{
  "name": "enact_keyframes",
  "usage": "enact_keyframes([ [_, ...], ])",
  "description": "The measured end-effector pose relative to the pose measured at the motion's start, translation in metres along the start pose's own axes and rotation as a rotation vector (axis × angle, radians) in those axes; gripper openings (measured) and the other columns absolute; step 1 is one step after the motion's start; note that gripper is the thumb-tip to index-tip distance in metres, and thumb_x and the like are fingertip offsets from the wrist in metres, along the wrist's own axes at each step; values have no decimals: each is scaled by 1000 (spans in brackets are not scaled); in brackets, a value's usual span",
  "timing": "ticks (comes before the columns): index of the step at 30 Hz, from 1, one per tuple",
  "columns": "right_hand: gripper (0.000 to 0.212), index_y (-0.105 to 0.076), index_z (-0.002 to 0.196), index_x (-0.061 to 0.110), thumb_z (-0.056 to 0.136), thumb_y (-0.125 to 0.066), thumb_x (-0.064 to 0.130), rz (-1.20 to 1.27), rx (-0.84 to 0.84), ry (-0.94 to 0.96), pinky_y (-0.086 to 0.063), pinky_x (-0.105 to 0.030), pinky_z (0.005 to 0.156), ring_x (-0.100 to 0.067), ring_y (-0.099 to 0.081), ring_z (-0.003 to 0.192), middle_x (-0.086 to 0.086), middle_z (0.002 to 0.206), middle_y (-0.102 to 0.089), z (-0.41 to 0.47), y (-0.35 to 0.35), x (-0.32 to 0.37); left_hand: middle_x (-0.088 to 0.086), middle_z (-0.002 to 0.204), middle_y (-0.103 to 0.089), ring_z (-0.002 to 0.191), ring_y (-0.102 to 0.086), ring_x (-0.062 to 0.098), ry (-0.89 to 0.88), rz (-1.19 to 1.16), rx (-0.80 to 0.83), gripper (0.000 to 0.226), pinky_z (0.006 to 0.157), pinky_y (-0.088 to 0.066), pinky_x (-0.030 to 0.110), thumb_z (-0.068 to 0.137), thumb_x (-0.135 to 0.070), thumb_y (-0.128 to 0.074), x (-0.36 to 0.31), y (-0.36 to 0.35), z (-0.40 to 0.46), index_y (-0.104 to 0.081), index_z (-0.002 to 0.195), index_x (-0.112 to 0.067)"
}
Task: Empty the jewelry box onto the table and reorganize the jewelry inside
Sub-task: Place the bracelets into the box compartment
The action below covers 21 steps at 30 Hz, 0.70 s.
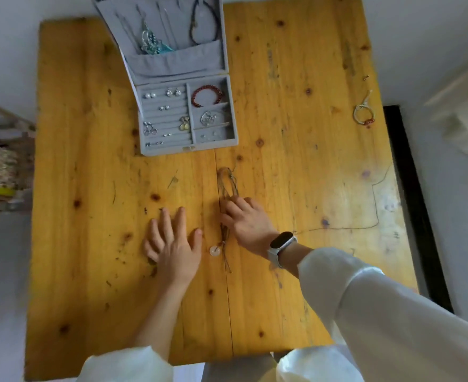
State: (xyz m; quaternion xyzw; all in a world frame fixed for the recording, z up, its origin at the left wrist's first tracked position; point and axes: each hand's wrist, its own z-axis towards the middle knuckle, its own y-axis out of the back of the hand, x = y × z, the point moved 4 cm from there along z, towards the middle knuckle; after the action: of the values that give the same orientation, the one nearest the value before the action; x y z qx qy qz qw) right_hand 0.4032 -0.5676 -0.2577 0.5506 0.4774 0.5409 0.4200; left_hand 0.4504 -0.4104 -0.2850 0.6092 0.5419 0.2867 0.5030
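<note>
Wooden table (296,106) bears jewelry box (172,148) (open), necklaces.

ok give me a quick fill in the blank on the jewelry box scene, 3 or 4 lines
1. The jewelry box on the table has its lid ____.
2. The right hand rests on a cord necklace that lies on the ____.
3. The left hand lies ____ on the table, holding nothing.
4. The red bead bracelet lies inside the ____.

Missing words: open; table; flat; jewelry box
</note>
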Motion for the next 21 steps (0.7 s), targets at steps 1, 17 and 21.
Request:
enact_keyframes([
  [1, 28, -67, 87, 13, 60, -75, 10, -29, -25, 18, -51, -32, 70, -25, -56, 85, -6, 91, -63, -1, 2, -2, 1, 156, -12, 142, -5, 29, 3, -11, -2, 73, 108, -6, 54, 79, -63, -12, -1, 2, 0, -26, 144, -33],
  [17, 12, -58, 98, 7, 92, -48, 10, 395, -27, -406, -45, -34, 70, -25, -57, 90, -8, 98, -64, -38, 106, -125, 6, 133, -48, 126, -40, 23, -343, -288, -20, 37, 104, -32, 40, 89, -18, -53, -168, 66, 54, -53, 125, -11],
  [21, 14, -64, 100, 10, 88, -55, 10, 320, -247, -484, -48, -36, 73, -25, -58, 88, -5, 96, -67, -21, 155, -208, 4, 138, -42, 129, -35, 23, -433, -270, 23, 42, 104, -31, 37, 92, -23, -49, -250, 75, 100, -44, 133, -13],
])
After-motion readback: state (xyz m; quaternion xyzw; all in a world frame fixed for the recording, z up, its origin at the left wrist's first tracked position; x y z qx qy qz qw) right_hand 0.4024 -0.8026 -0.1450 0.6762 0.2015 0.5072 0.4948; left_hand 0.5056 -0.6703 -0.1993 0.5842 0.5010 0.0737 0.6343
